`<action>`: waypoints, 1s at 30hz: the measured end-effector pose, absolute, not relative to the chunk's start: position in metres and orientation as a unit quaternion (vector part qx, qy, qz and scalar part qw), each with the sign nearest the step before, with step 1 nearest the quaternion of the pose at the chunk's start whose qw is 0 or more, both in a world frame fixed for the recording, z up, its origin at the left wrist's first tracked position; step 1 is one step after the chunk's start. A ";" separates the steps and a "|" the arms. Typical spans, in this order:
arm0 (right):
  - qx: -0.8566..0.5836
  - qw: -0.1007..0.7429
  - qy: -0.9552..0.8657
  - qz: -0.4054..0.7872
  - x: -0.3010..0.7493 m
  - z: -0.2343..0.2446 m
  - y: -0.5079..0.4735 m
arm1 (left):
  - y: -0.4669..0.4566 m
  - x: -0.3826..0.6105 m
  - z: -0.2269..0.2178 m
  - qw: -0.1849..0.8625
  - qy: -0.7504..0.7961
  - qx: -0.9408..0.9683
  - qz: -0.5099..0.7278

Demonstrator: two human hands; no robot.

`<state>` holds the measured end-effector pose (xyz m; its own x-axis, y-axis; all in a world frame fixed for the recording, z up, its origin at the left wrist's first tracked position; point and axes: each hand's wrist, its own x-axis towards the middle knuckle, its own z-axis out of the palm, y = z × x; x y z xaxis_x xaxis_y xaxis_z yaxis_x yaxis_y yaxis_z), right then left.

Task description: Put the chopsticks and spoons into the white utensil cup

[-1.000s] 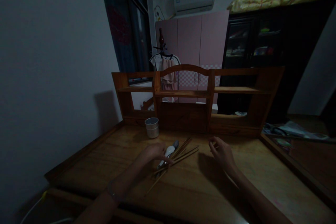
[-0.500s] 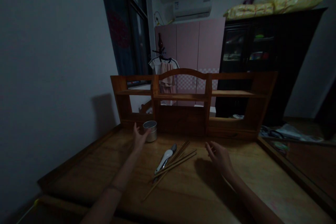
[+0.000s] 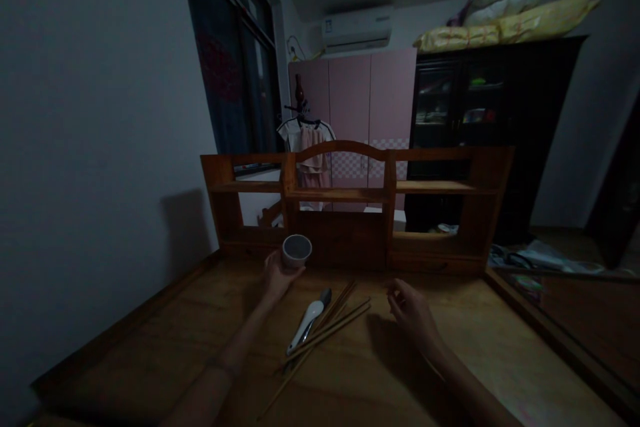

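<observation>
My left hand (image 3: 279, 277) is closed round a grey, round metal cup (image 3: 297, 264), which tilts so that its mouth faces me. On the wooden tabletop in front lies a loose pile: a white soup spoon (image 3: 306, 324), a metal spoon (image 3: 326, 296) partly under it, and several wooden chopsticks (image 3: 336, 328) crossing one another. Right of the pile, my right hand (image 3: 407, 307) hovers above the table, fingers loosely bent and apart, with nothing seen in it.
A wooden shelf unit (image 3: 340, 195) runs along the table's far edge. The wall (image 3: 115, 147) borders the left side, and a raised wooden rim (image 3: 540, 333) edges the right. Farther back stand a pink wardrobe (image 3: 350, 93) and a dark cabinet (image 3: 535, 120).
My left hand has taken hold of the cup, which has lifted and tipped its mouth toward me. The view has shifted slightly; my right hand stays almost the same.
</observation>
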<state>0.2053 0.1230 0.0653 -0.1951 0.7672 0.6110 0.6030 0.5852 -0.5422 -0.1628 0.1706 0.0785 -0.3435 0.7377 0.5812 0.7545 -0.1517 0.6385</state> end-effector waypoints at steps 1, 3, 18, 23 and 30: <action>-0.444 0.449 -0.769 0.096 0.204 0.065 0.123 | 0.168 -0.152 0.085 0.053 -0.618 -0.612 -0.491; -0.440 0.446 -0.772 0.106 0.201 0.066 0.121 | 0.161 -0.129 0.098 0.141 -0.537 -0.690 -0.465; -0.392 0.381 -0.827 0.133 0.170 0.079 0.094 | 0.118 -0.074 0.104 0.199 -0.343 -0.817 -0.419; -0.408 0.360 -0.826 0.149 0.168 0.073 0.092 | 0.118 -0.076 0.103 0.194 -0.338 -0.825 -0.411; -0.390 0.365 -0.830 0.160 0.169 0.080 0.089 | 0.110 -0.074 0.106 0.173 -0.328 -0.832 -0.412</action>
<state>0.1694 0.0891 0.0801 -0.4287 0.7645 0.4814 0.5311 0.6443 -0.5503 -0.0744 0.1100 0.1058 0.4449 0.4039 0.7993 0.6886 -0.7249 -0.0170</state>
